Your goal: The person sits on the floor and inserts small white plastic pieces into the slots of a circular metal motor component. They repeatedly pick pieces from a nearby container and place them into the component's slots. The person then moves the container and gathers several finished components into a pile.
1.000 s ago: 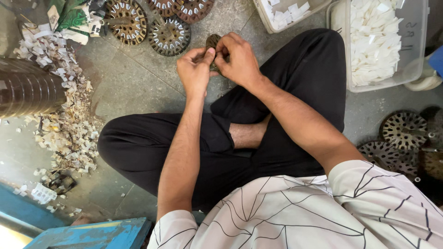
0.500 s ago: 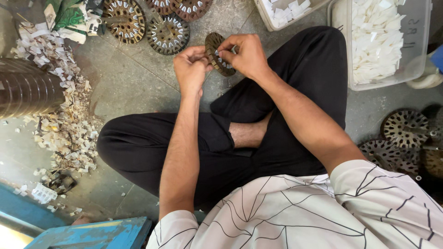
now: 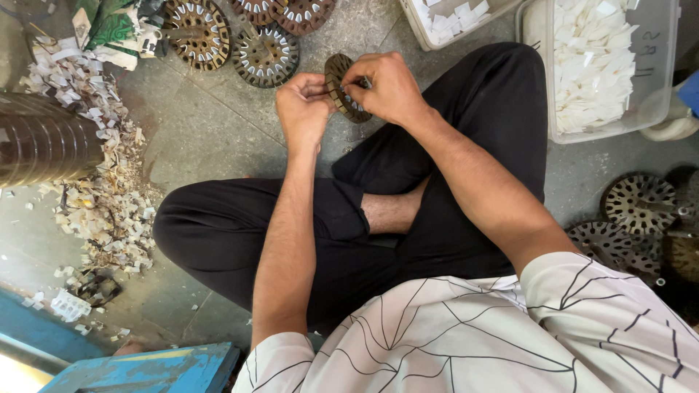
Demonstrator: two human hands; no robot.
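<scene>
- While the person sits cross-legged on the gray floor (image 3: 218, 138), both hands are up in front of the knees, holding one round metal disc (image 3: 341, 87) between them.
- The disc is brown and has slots cut all around its edge. It is held on its edge, above the floor and just past the black trousers (image 3: 451, 218).
- The left hand (image 3: 304, 109) is curled tight around the left side of the disc, with the fingers folded in.
- The right hand (image 3: 389, 89) grips the right side of the disc. Its fingertips (image 3: 357, 81) pinch at the rim, where a small white bit shows.
- The two hands are very close, almost touching, with the disc between them.
- More slotted discs (image 3: 266, 54) lie flat on the floor just beyond the hands. Some have little white pieces stuck in their slots.
- Another bunch of dark discs (image 3: 641, 204) lies on the floor by the person's right side.
- A clear plastic tub (image 3: 655, 109) full of white paper slips sits near the right knee. A second tub (image 3: 422, 29) with white slips sits beside it, farther up.
- A heap of torn white scraps (image 3: 102, 196) is spread on the floor at the left, well apart from the hands.
- A dark ribbed round thing (image 3: 40, 142) lies at the left edge, touching the heap of scraps.
- A blue box (image 3: 153, 367) shows at the bottom left corner.
- The person wears a white shirt (image 3: 473, 335) with thin dark lines.
</scene>
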